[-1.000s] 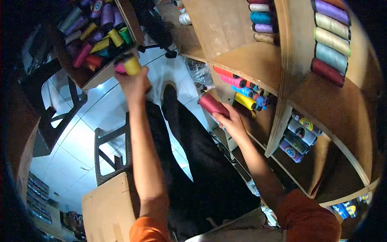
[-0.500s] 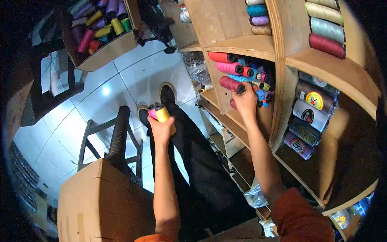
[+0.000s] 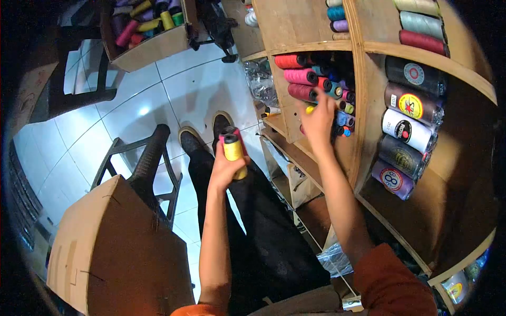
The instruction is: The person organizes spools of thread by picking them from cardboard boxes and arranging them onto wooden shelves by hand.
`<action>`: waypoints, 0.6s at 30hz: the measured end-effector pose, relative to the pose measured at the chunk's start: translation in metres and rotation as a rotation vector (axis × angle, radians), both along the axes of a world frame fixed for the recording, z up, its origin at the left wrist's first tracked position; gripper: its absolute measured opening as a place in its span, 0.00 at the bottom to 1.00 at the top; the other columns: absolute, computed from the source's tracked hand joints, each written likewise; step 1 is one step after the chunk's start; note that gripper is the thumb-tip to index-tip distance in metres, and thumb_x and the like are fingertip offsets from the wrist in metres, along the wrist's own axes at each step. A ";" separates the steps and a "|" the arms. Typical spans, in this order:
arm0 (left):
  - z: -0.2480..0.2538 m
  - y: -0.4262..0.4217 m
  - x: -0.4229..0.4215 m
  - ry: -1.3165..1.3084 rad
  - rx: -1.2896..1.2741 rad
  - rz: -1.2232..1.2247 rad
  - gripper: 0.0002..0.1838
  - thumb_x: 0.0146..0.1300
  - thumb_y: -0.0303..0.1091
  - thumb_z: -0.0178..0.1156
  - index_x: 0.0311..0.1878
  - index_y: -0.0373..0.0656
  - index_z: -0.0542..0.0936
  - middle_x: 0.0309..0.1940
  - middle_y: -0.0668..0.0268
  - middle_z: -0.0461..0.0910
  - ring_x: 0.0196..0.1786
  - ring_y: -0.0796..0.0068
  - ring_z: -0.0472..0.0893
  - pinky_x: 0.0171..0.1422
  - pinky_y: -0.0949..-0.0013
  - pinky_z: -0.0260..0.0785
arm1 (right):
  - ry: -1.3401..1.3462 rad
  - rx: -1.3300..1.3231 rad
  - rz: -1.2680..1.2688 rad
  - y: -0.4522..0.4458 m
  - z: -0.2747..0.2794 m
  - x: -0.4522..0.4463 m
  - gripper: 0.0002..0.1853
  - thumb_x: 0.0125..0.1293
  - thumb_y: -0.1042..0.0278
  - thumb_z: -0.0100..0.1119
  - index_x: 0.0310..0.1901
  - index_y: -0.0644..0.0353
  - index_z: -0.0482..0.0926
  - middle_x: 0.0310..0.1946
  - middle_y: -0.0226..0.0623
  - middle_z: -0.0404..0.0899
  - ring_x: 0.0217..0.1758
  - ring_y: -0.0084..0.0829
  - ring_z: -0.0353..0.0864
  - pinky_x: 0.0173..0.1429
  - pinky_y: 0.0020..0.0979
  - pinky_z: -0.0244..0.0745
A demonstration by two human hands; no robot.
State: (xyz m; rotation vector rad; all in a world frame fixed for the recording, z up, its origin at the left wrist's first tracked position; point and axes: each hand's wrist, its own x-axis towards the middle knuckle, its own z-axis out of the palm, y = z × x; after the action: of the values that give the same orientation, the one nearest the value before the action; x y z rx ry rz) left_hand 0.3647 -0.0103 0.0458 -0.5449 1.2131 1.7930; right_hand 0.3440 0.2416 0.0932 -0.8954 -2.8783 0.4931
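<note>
My left hand (image 3: 225, 171) is wrapped round a yellow thread spool (image 3: 232, 151) and a dark pink thread spool (image 3: 222, 138), held side by side above my legs. My right hand (image 3: 320, 120) reaches into a wooden shelf compartment, its fingers apart, one fingertip at the end of a maroon thread spool (image 3: 301, 91). A small yellow patch shows beside that hand's thumb; I cannot tell what it belongs to. Above the maroon spool lie a pink spool (image 3: 299, 77) and a red spool (image 3: 289, 61). Several blue and other coloured spools lie behind my fingers, partly hidden.
Large labelled thread cones (image 3: 405, 131) stack in the compartment to the right. A cardboard box (image 3: 153, 55) of mixed spools stands at upper left. Another cardboard box (image 3: 142, 253) is at lower left, beside a black stool (image 3: 150, 150). Plastic bags (image 3: 261, 87) sit left of the shelf.
The maroon spool has gone from my right hand's grip to lying under the pink spool, and that hand's fingers have opened. My left hand has moved slightly right, tilting its spools more upright.
</note>
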 end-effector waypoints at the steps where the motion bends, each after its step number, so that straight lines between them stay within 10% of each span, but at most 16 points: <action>1: 0.006 0.003 -0.002 0.004 0.109 0.001 0.32 0.43 0.24 0.65 0.55 0.42 0.66 0.35 0.68 0.72 0.36 0.75 0.75 0.42 0.70 0.71 | -0.047 -0.075 0.023 -0.013 0.007 0.005 0.26 0.50 0.63 0.71 0.50 0.64 0.74 0.44 0.49 0.73 0.51 0.50 0.73 0.56 0.42 0.69; 4: 0.024 0.008 0.003 -0.100 0.240 0.044 0.33 0.44 0.23 0.65 0.57 0.42 0.67 0.36 0.68 0.73 0.37 0.74 0.76 0.43 0.70 0.71 | -0.456 -1.076 -0.035 -0.050 0.022 0.028 0.25 0.62 0.56 0.63 0.54 0.65 0.73 0.41 0.38 0.80 0.45 0.26 0.77 0.52 0.30 0.72; 9: 0.035 0.011 0.004 -0.229 0.342 0.033 0.32 0.43 0.27 0.65 0.56 0.39 0.69 0.46 0.61 0.76 0.47 0.67 0.78 0.53 0.65 0.71 | -0.316 -1.347 -0.065 -0.080 0.024 0.064 0.30 0.61 0.62 0.65 0.61 0.65 0.66 0.50 0.37 0.74 0.50 0.24 0.73 0.53 0.28 0.70; 14: 0.031 0.019 0.008 -0.220 0.387 0.196 0.34 0.47 0.28 0.64 0.60 0.38 0.66 0.53 0.56 0.75 0.55 0.60 0.77 0.57 0.57 0.71 | -0.189 -0.947 -0.532 -0.044 0.028 0.087 0.26 0.52 0.58 0.71 0.49 0.62 0.72 0.38 0.35 0.77 0.37 0.28 0.77 0.42 0.27 0.73; 18: 0.018 0.008 0.009 -0.342 0.313 0.125 0.30 0.51 0.28 0.63 0.59 0.37 0.66 0.46 0.56 0.77 0.48 0.60 0.79 0.53 0.58 0.73 | -0.187 -0.176 -0.120 -0.002 0.018 0.077 0.26 0.46 0.59 0.73 0.45 0.61 0.75 0.40 0.50 0.79 0.42 0.52 0.78 0.47 0.43 0.73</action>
State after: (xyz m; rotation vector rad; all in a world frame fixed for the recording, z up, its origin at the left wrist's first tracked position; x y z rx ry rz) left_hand 0.3740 -0.0024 0.0639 -0.7200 0.6641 1.8548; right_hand 0.4208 0.2400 0.1108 -1.1943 -2.9563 0.6937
